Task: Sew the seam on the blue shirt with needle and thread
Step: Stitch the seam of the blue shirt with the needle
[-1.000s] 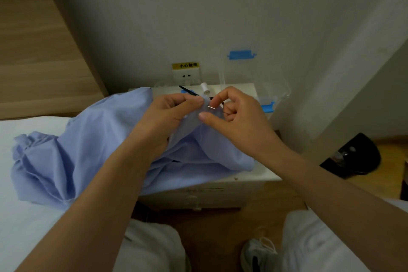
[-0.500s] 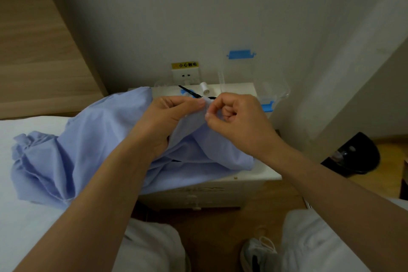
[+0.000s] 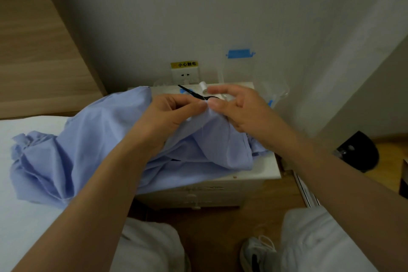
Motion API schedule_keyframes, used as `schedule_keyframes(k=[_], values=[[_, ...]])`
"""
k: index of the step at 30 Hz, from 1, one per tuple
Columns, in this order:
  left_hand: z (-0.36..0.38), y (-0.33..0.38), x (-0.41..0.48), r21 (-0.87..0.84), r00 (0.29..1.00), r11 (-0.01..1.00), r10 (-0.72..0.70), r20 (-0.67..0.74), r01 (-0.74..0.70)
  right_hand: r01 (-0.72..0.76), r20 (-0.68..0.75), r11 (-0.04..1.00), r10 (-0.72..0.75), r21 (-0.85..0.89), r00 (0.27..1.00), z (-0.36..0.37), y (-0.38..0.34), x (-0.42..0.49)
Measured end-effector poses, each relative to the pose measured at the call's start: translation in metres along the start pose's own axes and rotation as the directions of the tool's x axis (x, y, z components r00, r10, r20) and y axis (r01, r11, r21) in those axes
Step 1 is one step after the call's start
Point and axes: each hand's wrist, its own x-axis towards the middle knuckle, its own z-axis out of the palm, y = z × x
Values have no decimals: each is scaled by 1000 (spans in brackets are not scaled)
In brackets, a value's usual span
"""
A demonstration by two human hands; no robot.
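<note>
Where the blue shirt [image 3: 92, 139] spills from the bed [image 3: 26, 216] onto the small white bench [image 3: 267, 168], both hands meet at one raised fold above the bench top. The left hand [image 3: 170, 117] pinches that fold between thumb and forefinger. The right hand [image 3: 238, 110] has its thumb on the cloth and its other fingers spread; I cannot tell whether it holds the needle. Behind the hands on the bench lie one pair of black scissors [image 3: 189, 91] and one white spool [image 3: 203, 86], near the back edge. The bench's front right corner is bare.
</note>
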Motion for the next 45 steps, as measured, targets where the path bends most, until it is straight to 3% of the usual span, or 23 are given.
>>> schedule_keyframes(k=[2,7,13,24,32,39,45], values=[[-2,0,0,19,1000,1000,10,12,-10,-15,16,1000,15,-24,1000,2,6,1],[-11,-3,2,264,997,964,53,-48,-38,-15,-37,999,14,-30,999,-3,12,1],[-14,-1,2,251,988,958,152,-40,-137,23,-14,1000,-24,-20,1000,-4,10,0],[-9,-1,1,123,996,989,86,2,-86,47,-17,999,-47,-2,999,-4,8,-1],[-8,-3,2,76,996,995,76,-49,-72,42,-28,998,-40,48,999,-5,13,1],[-8,-3,1,-1,997,1000,22,-69,-22,257,-32,962,-261,-98,965,-8,12,-6],[-9,-3,1,20,997,1000,12,-73,-10,271,-69,944,-288,-186,955,-8,14,-9]])
